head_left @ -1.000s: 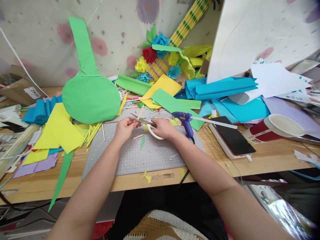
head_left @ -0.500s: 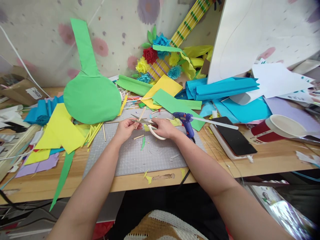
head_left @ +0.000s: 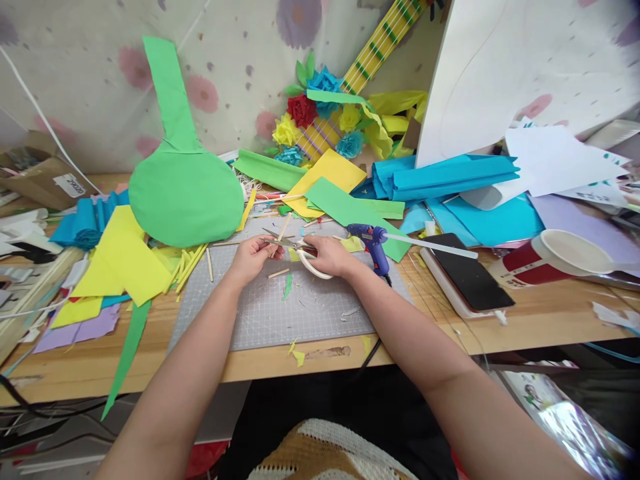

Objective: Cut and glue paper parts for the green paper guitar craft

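Observation:
My left hand (head_left: pixel 253 259) pinches a thin wooden stick (head_left: pixel 285 225) that leans up between the blades of a pair of scissors (head_left: pixel 311 263). My right hand (head_left: pixel 327 255) is closed round the white handles, and the blades point left across the stick, slightly parted. Both hands are over a grey cutting mat (head_left: pixel 300 317). Below them on the mat lie a short cut stick (head_left: pixel 279 273) and a green paper scrap (head_left: pixel 287 287). Just right of my right hand stands a blue glue gun (head_left: pixel 373 243) with a long glue stick in its back.
A green paper-covered guitar shape (head_left: pixel 185 193) leans at the back left. Yellow sheets (head_left: pixel 110 260) lie at left. Blue crepe paper (head_left: pixel 450 177), a phone (head_left: pixel 467 270) and a paper cup (head_left: pixel 550 257) are at right. A flower-decorated yellow guitar (head_left: pixel 320 137) stands behind.
Almost nothing differs. The view shifts very slightly; both hands, the stick and the scissors keep their places.

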Demonstrator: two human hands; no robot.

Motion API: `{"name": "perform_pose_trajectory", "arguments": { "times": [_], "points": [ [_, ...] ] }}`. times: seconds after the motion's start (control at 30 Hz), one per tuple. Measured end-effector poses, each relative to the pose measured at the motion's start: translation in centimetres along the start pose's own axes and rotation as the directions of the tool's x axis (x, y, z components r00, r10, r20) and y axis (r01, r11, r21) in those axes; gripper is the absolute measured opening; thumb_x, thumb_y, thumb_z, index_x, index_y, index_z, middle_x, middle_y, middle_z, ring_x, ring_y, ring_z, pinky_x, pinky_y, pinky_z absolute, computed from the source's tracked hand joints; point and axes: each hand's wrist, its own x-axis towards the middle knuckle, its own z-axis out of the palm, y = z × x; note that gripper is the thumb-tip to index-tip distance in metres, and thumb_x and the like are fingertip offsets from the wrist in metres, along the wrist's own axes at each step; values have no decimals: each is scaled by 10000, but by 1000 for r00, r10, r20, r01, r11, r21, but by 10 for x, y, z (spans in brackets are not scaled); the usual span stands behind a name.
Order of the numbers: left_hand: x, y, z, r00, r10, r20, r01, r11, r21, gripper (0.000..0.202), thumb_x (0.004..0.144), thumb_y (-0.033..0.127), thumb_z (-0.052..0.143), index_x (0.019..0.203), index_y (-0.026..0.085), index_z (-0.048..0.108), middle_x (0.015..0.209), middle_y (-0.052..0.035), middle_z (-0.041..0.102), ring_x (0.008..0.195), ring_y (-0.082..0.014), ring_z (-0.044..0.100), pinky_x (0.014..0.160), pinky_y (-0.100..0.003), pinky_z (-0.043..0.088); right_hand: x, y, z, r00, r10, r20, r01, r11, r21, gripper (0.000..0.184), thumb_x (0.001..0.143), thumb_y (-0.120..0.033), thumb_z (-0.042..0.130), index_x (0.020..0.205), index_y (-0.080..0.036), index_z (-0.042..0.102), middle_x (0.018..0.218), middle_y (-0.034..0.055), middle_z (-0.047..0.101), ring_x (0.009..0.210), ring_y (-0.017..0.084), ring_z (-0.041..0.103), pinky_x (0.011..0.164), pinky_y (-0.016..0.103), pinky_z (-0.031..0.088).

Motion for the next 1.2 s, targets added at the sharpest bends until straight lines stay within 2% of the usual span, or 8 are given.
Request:
{"name": "perform_pose_trajectory", "arguments": {
  "times": [0.47,0.8,1.0,1.2],
  "points": [
    [3,-3,-4,999,45,13,-45,999,-5,341,567,378,707,743,119,569,609,-5,605,575,-126,577,608,-309,505,3,-1,10,997,48,-64,-51,998,-47,267,759,-428,463,740,-184,567,730,32,624,616,132,480,542,248,217],
    [4,-6,0,997,61,-52,-59,997,47,354,568,400,706,755,115,613,674,-42,662,616,-153,624,617,-295,509,3,-7,7,988,150,-47,-153,986,-69,323,747,-483,464,741,-186,591,735,50,644,640,153,518,536,257,215],
    [3,-6,2,991,104,-85,-95,990,102,328,602,411,678,737,116,625,679,-51,671,590,-144,622,608,-290,517,1,-6,7,993,102,-64,-106,992,-65,287,764,-448,459,771,-189,582,776,46,646,669,150,523,543,252,212],
    [0,-3,1,987,154,-39,-146,976,162,296,645,397,641,722,112,625,671,-59,672,570,-135,609,604,-294,514,0,-6,6,996,63,-66,-65,998,-25,222,755,-387,467,766,-184,553,786,37,629,653,137,498,539,247,208]
  ]
}}
